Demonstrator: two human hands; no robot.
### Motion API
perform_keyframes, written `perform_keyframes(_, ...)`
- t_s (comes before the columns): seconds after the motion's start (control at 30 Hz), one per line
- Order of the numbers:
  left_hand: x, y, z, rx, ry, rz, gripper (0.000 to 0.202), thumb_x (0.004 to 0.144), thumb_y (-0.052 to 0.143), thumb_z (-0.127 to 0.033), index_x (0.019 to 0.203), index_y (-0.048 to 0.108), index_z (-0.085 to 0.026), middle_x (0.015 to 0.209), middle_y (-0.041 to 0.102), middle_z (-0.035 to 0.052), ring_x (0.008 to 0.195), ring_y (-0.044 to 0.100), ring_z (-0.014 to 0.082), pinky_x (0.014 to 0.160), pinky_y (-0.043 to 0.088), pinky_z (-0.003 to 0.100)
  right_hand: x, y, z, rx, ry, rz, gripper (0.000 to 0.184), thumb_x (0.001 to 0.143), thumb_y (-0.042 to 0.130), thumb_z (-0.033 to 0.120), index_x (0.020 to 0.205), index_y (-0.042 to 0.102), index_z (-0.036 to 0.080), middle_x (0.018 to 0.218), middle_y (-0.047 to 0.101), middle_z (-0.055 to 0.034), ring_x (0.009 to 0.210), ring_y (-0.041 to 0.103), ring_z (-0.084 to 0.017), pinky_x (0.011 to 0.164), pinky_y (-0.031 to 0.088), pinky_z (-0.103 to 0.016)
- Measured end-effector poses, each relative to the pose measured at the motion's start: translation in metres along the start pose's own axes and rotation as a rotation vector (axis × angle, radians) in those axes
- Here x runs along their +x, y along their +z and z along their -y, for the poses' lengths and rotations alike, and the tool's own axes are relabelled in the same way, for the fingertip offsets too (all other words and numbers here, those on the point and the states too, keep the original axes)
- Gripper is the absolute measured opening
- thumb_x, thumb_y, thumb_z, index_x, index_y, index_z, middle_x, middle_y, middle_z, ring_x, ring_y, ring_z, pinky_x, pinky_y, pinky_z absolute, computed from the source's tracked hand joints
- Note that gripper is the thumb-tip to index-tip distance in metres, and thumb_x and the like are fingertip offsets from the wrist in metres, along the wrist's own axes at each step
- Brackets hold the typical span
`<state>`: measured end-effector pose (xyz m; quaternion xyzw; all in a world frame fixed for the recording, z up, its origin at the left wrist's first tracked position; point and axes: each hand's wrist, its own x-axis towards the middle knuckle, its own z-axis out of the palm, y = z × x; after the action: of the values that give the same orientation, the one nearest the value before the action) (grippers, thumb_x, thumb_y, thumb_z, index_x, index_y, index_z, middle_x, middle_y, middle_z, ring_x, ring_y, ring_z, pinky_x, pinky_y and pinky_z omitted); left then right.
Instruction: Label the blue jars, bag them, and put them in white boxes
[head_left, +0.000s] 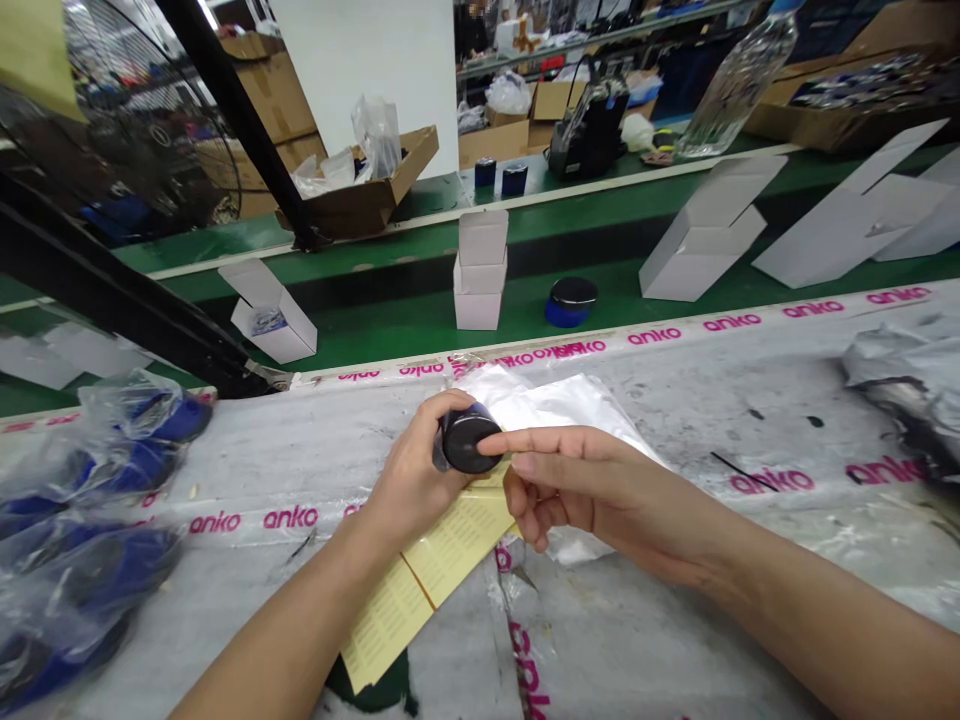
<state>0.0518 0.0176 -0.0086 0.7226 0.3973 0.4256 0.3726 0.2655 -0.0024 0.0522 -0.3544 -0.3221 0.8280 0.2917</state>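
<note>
My left hand (421, 462) is wrapped round a small round blue device with a black face (466, 445), held tilted so the face points up at me. The index finger of my right hand (577, 480) touches that black face, while its other fingers are curled below. Whether something small is pinched in the right hand, I cannot make out. Beneath both hands lie yellow label sheets (427, 570) printed with rows of text, and a white plastic bag (570, 400) just behind them.
Several bagged blue devices (142, 465) lie at the left. On the green conveyor (375, 310) stand open white boxes (481, 290) and another blue device with a black top (570, 302). A black post (187, 330) rises at the left; a clear bottle (739, 85) stands at the back right.
</note>
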Motion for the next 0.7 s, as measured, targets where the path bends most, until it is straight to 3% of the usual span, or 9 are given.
perform_keyframes(0.17, 0.002, -0.002, -0.005, 0.092, -0.028, 0.019, 0.058, 0.083, 0.074, -0.012, 0.133, 0.05, -0.03, 0.133, 0.06, 0.008, 0.12, 0.062, 0.0252, 0.1, 0.051, 0.041, -0.001, 0.002, -0.003, -0.012, -0.034, -0.005, 0.038, 0.087, 0.078, 0.039, 0.115, 0.07, 0.014, 0.077, 0.07, -0.0032, 0.065, 0.065, -0.014, 0.065, 0.053, -0.028)
perform_keyframes(0.33, 0.006, -0.006, -0.008, 0.178, 0.115, 0.05, 0.05, 0.086, 0.073, -0.015, 0.132, 0.056, -0.027, 0.138, 0.058, 0.0103, 0.13, 0.056, 0.0275, 0.11, 0.048, 0.047, -0.004, 0.003, -0.005, -0.01, -0.046, -0.02, 0.036, 0.089, 0.076, 0.039, 0.113, 0.069, 0.014, 0.078, 0.07, -0.004, 0.067, 0.065, -0.014, 0.066, 0.053, -0.029)
perform_keyframes(0.57, 0.007, -0.02, -0.007, -0.146, 0.011, 0.184, 0.052, 0.089, 0.069, -0.021, 0.139, 0.056, -0.027, 0.15, 0.05, 0.0112, 0.146, 0.041, 0.0289, 0.121, 0.037, 0.047, -0.003, 0.006, -0.004, 0.0, -0.051, -0.049, 0.044, 0.085, 0.078, 0.039, 0.118, 0.065, 0.013, 0.078, 0.07, -0.0042, 0.067, 0.065, -0.015, 0.066, 0.053, -0.029)
perform_keyframes(0.7, 0.009, -0.015, -0.011, -0.227, -0.093, 0.112, 0.037, 0.092, 0.069, -0.028, 0.129, 0.063, -0.025, 0.145, 0.058, 0.0099, 0.142, 0.047, 0.0264, 0.119, 0.039, 0.043, -0.002, 0.01, -0.004, 0.004, -0.051, -0.034, 0.042, 0.084, 0.078, 0.041, 0.114, 0.067, 0.013, 0.078, 0.069, -0.0034, 0.066, 0.064, -0.013, 0.066, 0.054, -0.028)
